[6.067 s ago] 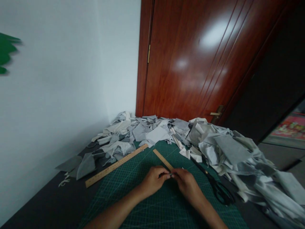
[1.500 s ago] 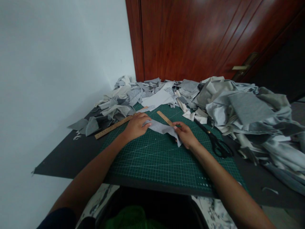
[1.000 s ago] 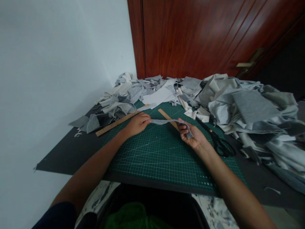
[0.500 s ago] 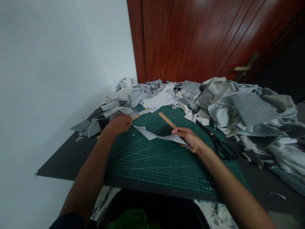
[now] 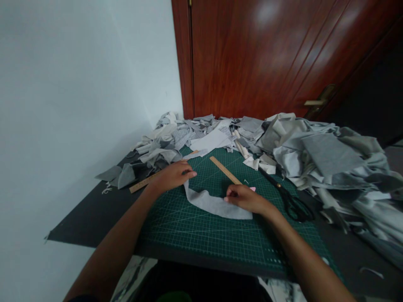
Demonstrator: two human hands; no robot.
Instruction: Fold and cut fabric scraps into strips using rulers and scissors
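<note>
A grey fabric strip (image 5: 209, 204) lies in a shallow curve on the green cutting mat (image 5: 201, 233), its narrow left end bending toward the far side, its wider right end lying flat. That narrow end meets the underside of the left hand (image 5: 174, 175), whose fingers are bent and thumb points right; whether they pinch the fabric cannot be told. The right hand (image 5: 241, 197) is over the far edge of the strip's right part, fingers curled in toward the thumb, the fabric showing on its near side; its grip is also unclear. Just beyond the right hand, a short wooden ruler (image 5: 225, 170) slants to the far left. A longer wooden ruler (image 5: 140, 184) runs partly behind the left hand. Black scissors (image 5: 291, 201) lie to the right, handles nearest. Heaped grey and white fabric scraps (image 5: 330, 155) line the far side and the right, before a reddish-brown door (image 5: 252, 63).
</note>
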